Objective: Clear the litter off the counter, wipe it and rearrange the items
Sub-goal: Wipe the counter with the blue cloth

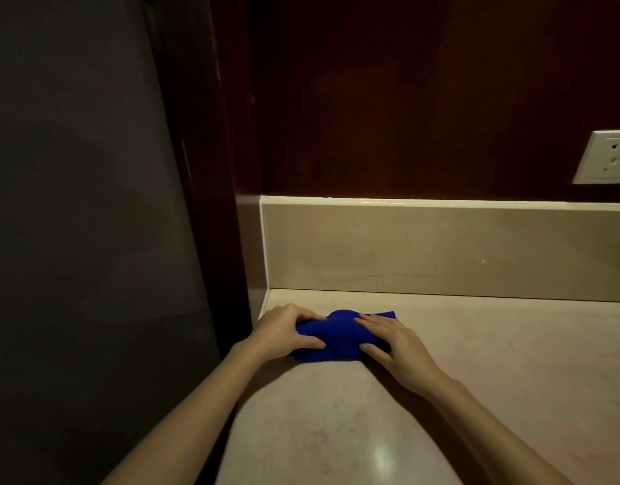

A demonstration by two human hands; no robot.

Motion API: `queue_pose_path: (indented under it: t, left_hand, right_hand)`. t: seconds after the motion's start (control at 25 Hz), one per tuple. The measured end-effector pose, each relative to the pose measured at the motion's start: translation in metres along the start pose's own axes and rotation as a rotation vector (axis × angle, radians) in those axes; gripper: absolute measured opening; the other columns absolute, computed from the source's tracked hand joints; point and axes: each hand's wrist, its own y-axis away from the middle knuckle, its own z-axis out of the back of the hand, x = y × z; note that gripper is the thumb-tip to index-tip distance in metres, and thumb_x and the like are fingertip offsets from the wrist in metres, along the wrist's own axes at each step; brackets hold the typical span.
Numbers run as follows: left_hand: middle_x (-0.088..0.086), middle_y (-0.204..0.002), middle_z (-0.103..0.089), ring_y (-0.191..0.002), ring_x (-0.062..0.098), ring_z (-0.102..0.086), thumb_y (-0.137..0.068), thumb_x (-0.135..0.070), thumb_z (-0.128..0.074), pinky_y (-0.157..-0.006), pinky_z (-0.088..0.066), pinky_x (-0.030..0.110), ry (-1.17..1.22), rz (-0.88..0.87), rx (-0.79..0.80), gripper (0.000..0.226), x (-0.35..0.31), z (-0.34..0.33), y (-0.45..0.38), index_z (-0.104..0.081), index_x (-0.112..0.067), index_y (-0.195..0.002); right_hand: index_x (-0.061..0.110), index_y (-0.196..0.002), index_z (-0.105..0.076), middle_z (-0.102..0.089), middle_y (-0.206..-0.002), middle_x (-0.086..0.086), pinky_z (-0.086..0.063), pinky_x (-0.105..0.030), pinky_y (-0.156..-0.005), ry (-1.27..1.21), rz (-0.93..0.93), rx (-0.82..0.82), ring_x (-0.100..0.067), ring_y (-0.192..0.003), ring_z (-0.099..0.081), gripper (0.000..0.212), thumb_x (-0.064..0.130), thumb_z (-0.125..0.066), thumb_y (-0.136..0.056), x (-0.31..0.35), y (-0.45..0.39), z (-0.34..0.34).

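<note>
A bunched blue cloth (340, 336) lies on the pale stone counter (476, 362) near its back left corner. My left hand (284, 329) grips the cloth's left end, fingers above and thumb curled round the near side. On the cloth's right end my right hand (394, 341) holds it between the fingers laid on top and the thumb at the near edge. Both hands cover part of the cloth.
A beige backsplash (441, 246) runs along the counter's rear. Dark wood panelling rises above it, with a white wall socket (607, 157) at the right. A dark wooden post (228, 204) and a grey wall close off the left side.
</note>
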Motion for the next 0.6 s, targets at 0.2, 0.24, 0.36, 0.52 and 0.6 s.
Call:
queue_pose_path:
  t: [0.2,0.24,0.36,0.52,0.6]
  left_hand:
    - [-0.009,-0.117,-0.066,-0.101,0.003,-0.060,-0.081,-0.035,-0.073,-0.088,-0.051,0.024,0.018,0.061,-0.024,0.049,0.041,0.027,0.044,-0.058,-0.030,-0.128]
    - [-0.008,-0.118,-0.065,-0.102,0.004,-0.060,-0.082,-0.034,-0.073,-0.088,-0.052,0.024,0.020,0.071,-0.030,0.050,0.045,0.030,0.050,-0.057,-0.030,-0.129]
    - [-0.007,-0.120,-0.064,-0.104,0.006,-0.060,-0.083,-0.033,-0.072,-0.092,-0.052,0.028,-0.002,0.079,-0.029,0.050,0.047,0.033,0.055,-0.056,-0.029,-0.130]
    - [-0.007,-0.120,-0.064,-0.106,0.007,-0.060,-0.082,-0.034,-0.072,-0.094,-0.051,0.030,-0.019,0.086,-0.017,0.052,0.044,0.034,0.054,-0.055,-0.028,-0.131]
    - [-0.006,-0.121,-0.064,-0.107,0.007,-0.059,-0.082,-0.033,-0.072,-0.095,-0.051,0.031,-0.014,0.096,-0.013,0.051,0.042,0.034,0.053,-0.056,-0.028,-0.130]
  right_hand:
    - [0.031,-0.144,-0.036,-0.038,-0.149,0.013,-0.026,-0.032,-0.114,0.022,0.096,0.021,-0.008,-0.138,-0.032,0.050,0.037,-0.049,-0.096,0.052,-0.014,-0.029]
    - [0.030,-0.144,-0.036,-0.038,-0.149,0.012,-0.026,-0.032,-0.114,0.027,0.105,0.026,-0.008,-0.138,-0.031,0.050,0.037,-0.049,-0.096,0.059,-0.015,-0.032]
    - [0.029,-0.144,-0.035,-0.037,-0.149,0.011,-0.026,-0.032,-0.114,0.035,0.102,0.034,-0.009,-0.139,-0.030,0.050,0.036,-0.048,-0.096,0.066,-0.015,-0.036]
    - [0.028,-0.145,-0.034,-0.037,-0.150,0.010,-0.024,-0.031,-0.115,0.031,0.106,0.029,-0.009,-0.139,-0.030,0.051,0.036,-0.048,-0.097,0.066,-0.013,-0.036]
    - [0.029,-0.145,-0.034,-0.036,-0.150,0.010,-0.024,-0.031,-0.115,0.036,0.113,0.025,-0.009,-0.140,-0.030,0.051,0.036,-0.048,-0.097,0.065,-0.012,-0.036]
